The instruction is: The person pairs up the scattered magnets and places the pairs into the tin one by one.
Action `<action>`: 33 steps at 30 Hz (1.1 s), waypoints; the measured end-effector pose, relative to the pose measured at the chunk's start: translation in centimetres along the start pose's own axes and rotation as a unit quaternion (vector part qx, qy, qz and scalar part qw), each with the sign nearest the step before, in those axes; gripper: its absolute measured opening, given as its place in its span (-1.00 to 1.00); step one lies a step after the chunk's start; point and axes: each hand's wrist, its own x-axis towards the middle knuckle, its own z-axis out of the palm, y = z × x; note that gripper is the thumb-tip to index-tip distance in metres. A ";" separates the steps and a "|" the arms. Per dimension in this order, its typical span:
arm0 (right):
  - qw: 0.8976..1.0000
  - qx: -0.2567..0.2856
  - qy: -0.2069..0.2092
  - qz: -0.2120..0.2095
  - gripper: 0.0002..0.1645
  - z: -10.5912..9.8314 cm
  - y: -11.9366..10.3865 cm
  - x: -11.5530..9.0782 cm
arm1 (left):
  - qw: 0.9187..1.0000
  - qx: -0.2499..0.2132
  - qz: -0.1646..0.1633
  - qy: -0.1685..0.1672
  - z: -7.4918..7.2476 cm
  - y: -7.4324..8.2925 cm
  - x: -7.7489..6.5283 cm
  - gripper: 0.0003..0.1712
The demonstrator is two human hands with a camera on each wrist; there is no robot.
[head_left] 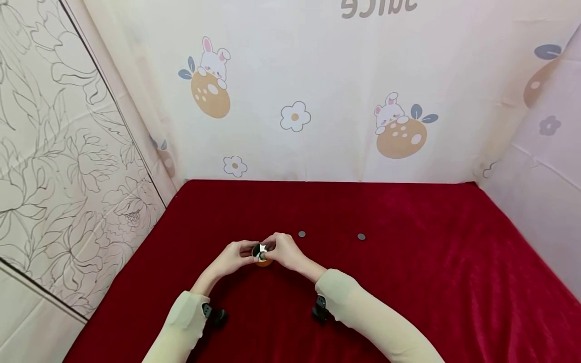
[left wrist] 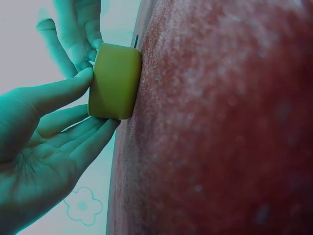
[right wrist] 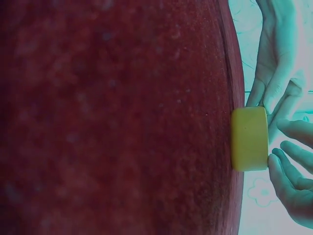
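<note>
While a pale curtain (head_left: 336, 65) printed with rabbits and flowers hung well beyond the yellow container (right wrist: 249, 139), a panel (head_left: 59, 136) with line-drawn blossoms closed off the area to the container's left. Beneath the container spread a surface (head_left: 408, 282) covered in deep red, plush-looking cloth. Two pale sleeves (head_left: 381, 315) came in from the near side of the container, one to its left and one to its right, each with a dark wrist device (head_left: 320, 308) near its cuff.

The hands met at the container, which sat between them, its base down at the cloth. On its left, the left hand (head_left: 232, 257) gripped its side, thumb and fingers around the wall. On its right, the right hand (head_left: 285, 250) bent over the top, fingertips at the rim; whether it pinched anything there, I could not tell. The container's upper face showed a shiny, partly dark patch between the fingers. Smallest were two grey discs: one (head_left: 301, 234) lay near the container, beyond it and to its right, the other (head_left: 361, 236) farther to its right.
</note>
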 end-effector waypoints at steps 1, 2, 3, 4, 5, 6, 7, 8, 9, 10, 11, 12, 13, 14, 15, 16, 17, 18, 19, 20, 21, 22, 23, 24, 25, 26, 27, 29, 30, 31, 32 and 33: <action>1.000 0.004 0.000 -0.001 -0.75 -0.1 0.0 -0.1 | 1.000 0.007 0.014 0.001 0.0 -0.1 0.0 -0.47; 1.000 0.008 0.000 -0.003 -0.75 -0.3 0.0 -0.1 | 1.000 0.011 0.022 0.001 0.0 0.0 0.0 -0.46; 1.000 0.013 0.000 -0.004 -0.75 -0.5 0.1 -0.2 | 1.000 0.015 0.023 0.002 -0.1 0.1 0.0 -0.46; 1.000 0.016 -0.001 -0.008 -0.75 -0.8 0.1 -0.3 | 1.000 0.016 0.022 0.003 -0.1 0.1 0.1 -0.47; 1.000 0.019 -0.003 -0.010 -0.76 -1.0 0.2 -0.4 | 1.000 0.020 0.016 0.003 -0.1 0.2 0.1 -0.47; 1.000 0.020 -0.006 -0.013 -0.77 -1.3 0.3 -0.5 | 1.000 0.022 0.009 0.003 -0.1 0.3 0.2 -0.48; 1.000 0.019 -0.009 -0.018 -0.77 -1.6 0.4 -0.6 | 1.000 0.025 -0.001 0.004 -0.1 0.5 0.3 -0.48; 1.000 0.014 -0.012 -0.020 -0.78 -1.9 0.5 -0.7 | 1.000 0.023 -0.020 0.006 -0.1 0.7 0.4 -0.47; 1.000 0.011 -0.015 -0.022 -0.78 -2.3 0.7 -0.8 | 0.999 0.027 -0.031 0.011 -0.1 0.9 0.5 -0.48; 1.000 0.008 -0.019 -0.022 -0.78 -2.6 0.9 -0.9 | 0.999 0.033 -0.037 0.018 0.0 1.1 0.6 -0.48; 1.000 0.007 -0.023 -0.019 -0.78 -3.0 1.0 -1.0 | 0.998 0.039 -0.043 0.023 0.0 1.3 0.8 -0.49; 0.999 0.006 -0.027 -0.017 -0.77 -3.4 1.2 -1.2 | 0.998 0.043 -0.045 0.030 0.1 1.6 1.0 -0.50; 0.999 0.007 -0.031 -0.014 -0.76 -3.8 1.4 -1.3 | 0.997 0.047 -0.045 0.035 0.2 1.8 1.2 -0.51; 0.999 0.007 -0.034 -0.010 -0.76 -4.2 1.6 -1.5 | 0.997 0.052 -0.039 0.040 0.3 2.1 1.4 -0.52; 0.999 0.011 -0.037 -0.006 -0.75 -4.6 1.9 -1.6 | 0.997 0.055 -0.032 0.043 0.4 2.4 1.7 -0.53; 0.999 0.010 -0.039 -0.003 -0.74 -5.0 2.1 -1.8 | 0.997 0.057 -0.028 0.044 0.6 2.7 2.0 -0.54; 0.999 0.009 -0.040 -0.003 -0.74 -5.4 2.4 -1.9 | 0.997 0.057 -0.025 0.042 0.7 2.9 2.2 -0.54; 0.999 0.008 -0.040 -0.001 -0.73 -5.7 2.6 -2.0 | 0.997 0.055 -0.022 0.040 0.8 3.2 2.5 -0.54; 0.999 0.005 -0.040 0.000 -0.73 -6.1 2.9 -2.2 | 0.998 0.055 -0.019 0.037 1.0 3.4 2.8 -0.54; 0.999 0.002 -0.039 0.002 -0.73 -6.4 3.1 -2.3 | 0.998 0.057 -0.017 0.035 1.2 3.6 3.0 -0.54; 0.999 0.000 -0.037 0.004 -0.72 -6.7 3.4 -2.5 | 0.998 0.058 -0.018 0.032 1.4 3.8 3.3 -0.55; 0.999 -0.003 -0.036 0.005 -0.72 -7.1 3.6 -2.6 | 0.998 0.060 -0.018 0.030 1.6 3.9 3.6 -0.55; 0.999 -0.003 -0.034 0.010 -0.71 -7.4 3.8 -2.8 | 0.998 0.061 -0.015 0.029 1.8 4.0 3.8 -0.56; 0.999 -0.003 -0.033 0.014 -0.71 -7.7 4.1 -2.9 | 0.998 0.063 -0.013 0.027 2.0 4.1 4.1 -0.57; 0.999 -0.005 -0.030 0.017 -0.71 -8.1 4.3 -3.1 | 0.997 0.068 -0.009 0.025 2.2 4.1 4.4 -0.58; 0.999 -0.006 -0.027 0.020 -0.70 -8.4 4.5 -3.3 | 0.997 0.071 -0.004 0.023 2.4 4.2 4.7 -0.58; 0.999 -0.007 -0.024 0.022 -0.70 -8.8 4.7 -3.4 | 0.997 0.072 0.002 0.021 2.7 4.2 5.0 -0.58; 0.999 -0.010 -0.017 0.025 -0.70 -9.5 5.1 -3.8 | 0.997 0.076 0.009 0.015 3.1 4.4 5.6 -0.58; 0.999 -0.013 -0.014 0.026 -0.70 -9.8 5.2 -4.0 | 0.997 0.077 0.013 0.013 3.3 4.5 5.9 -0.59; 0.999 -0.016 -0.009 0.027 -0.70 -10.2 5.4 -4.1 | 0.997 0.075 0.016 0.012 3.4 4.6 6.1 -0.59; 0.999 -0.017 -0.007 0.028 -0.70 -10.5 5.5 -4.3 | 0.997 0.074 0.017 0.010 3.6 4.6 6.3 -0.60; 0.999 -0.020 -0.004 0.026 -0.70 -10.9 5.7 -4.5 | 0.997 0.071 0.017 0.009 3.8 4.7 6.6 -0.60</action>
